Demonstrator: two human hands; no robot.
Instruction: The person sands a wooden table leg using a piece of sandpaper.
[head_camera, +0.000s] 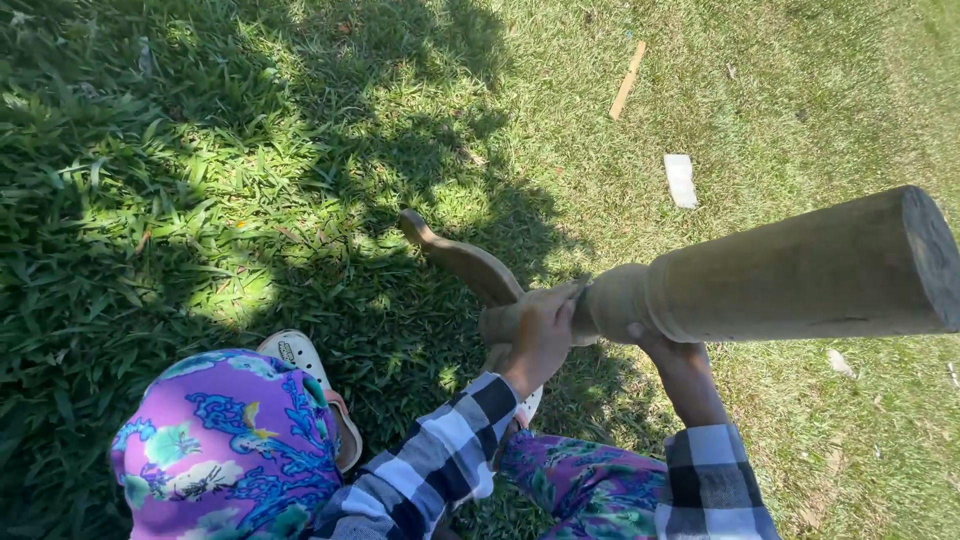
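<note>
A turned wooden post (800, 275), thick and round, slants from the grass up toward the camera at the right. At its narrow lower end curved wooden feet (462, 262) spread out over the grass. My left hand (541, 333) is wrapped over the narrow neck of the post. My right hand (668, 352) grips the post from underneath, just behind a turned ring. Both sleeves are black-and-white check.
Grass lies all around, shaded at the left and sunlit at the right. A thin wooden stick (628, 80) and a small white scrap (681, 180) lie on the far grass. My purple flowered knee (230, 450) and a white sandal (300, 358) are at the bottom left.
</note>
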